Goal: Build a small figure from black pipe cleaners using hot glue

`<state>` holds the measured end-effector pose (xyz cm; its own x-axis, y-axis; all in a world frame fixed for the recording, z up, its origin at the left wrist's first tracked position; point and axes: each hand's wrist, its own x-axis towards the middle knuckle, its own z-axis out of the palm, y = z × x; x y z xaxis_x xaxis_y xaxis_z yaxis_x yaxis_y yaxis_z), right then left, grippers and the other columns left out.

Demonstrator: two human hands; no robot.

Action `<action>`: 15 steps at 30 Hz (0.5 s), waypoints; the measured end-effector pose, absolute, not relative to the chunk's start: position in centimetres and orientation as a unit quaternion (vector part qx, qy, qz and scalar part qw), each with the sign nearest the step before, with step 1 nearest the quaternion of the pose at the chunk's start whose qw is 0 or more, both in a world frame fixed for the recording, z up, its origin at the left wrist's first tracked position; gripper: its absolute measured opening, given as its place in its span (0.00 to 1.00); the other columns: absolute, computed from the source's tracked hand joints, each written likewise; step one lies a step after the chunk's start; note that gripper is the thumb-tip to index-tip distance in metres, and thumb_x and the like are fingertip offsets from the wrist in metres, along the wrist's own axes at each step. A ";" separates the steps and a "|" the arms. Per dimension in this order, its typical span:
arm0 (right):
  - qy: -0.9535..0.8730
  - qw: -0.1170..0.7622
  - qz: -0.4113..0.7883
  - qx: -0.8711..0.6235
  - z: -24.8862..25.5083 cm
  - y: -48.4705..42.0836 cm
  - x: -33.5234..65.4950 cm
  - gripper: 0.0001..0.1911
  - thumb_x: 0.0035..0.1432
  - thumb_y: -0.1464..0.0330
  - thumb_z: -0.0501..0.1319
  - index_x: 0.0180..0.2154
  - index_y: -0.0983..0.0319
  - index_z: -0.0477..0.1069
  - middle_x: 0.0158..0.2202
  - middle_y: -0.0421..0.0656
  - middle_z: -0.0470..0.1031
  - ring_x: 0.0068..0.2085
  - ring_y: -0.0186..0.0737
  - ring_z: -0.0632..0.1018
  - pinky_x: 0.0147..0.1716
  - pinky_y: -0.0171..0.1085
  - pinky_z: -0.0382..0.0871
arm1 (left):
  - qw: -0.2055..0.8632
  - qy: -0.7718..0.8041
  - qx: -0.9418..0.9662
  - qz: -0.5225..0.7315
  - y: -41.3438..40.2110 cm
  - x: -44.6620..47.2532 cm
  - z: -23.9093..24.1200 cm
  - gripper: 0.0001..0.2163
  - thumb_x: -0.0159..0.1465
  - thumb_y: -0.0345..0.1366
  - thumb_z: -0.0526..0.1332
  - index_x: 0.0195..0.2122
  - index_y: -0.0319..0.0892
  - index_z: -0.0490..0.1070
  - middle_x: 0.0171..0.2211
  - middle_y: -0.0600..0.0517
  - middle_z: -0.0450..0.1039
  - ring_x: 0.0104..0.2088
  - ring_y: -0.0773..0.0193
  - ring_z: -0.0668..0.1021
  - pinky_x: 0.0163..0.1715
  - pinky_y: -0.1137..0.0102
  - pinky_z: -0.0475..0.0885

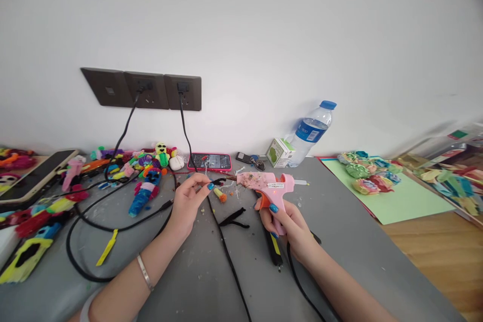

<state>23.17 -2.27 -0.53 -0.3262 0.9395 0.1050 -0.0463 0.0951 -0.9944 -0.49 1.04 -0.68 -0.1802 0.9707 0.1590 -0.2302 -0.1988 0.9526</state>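
Note:
My right hand [285, 224] is wrapped round the handle of a pink hot glue gun [260, 181], whose nozzle points left. A glue stick [301, 182] pokes out of its back end. Between the thumb and fingers of my left hand [192, 201] is a short piece of black pipe cleaner [218, 181], right at the nozzle; whether the two touch I cannot tell. Under the gun, more black pipe cleaner pieces [233, 220] lie on the grey table [211, 282]. A black and yellow tool [274, 249] rests below my right hand, partly hidden.
Black cables [222, 236] run over the table from the wall sockets [166, 91]. Colourful pipe cleaner figures [145, 191] crowd the left side beside a phone [41, 173]. At the back are a pink-cased phone [209, 161], a small box [279, 153] and a water bottle [311, 133]. Crumpled paper flowers [372, 173] lie right.

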 end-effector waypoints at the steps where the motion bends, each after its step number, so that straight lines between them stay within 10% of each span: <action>1: -0.594 0.444 0.557 -0.374 -0.5 -2.3 23.2 0.21 0.68 0.51 0.53 0.36 0.61 0.71 0.17 0.34 0.60 0.21 0.33 0.55 0.25 0.37 0.51 | 0.471 0.424 0.438 0.638 1.0 -0.5 -0.6 0.09 0.51 0.39 0.73 0.27 0.42 0.76 0.30 0.52 0.73 0.33 0.63 0.73 0.34 0.71 0.68; 15: -0.480 0.637 0.437 -0.416 2.6 -0.9 26.2 0.25 0.60 0.44 0.57 0.39 0.59 0.74 0.15 0.36 0.63 0.18 0.36 0.59 0.22 0.38 0.53 | 0.482 0.426 0.449 0.620 1.1 -0.5 -1.1 0.08 0.51 0.38 0.72 0.29 0.42 0.77 0.32 0.51 0.74 0.35 0.63 0.74 0.33 0.72 0.68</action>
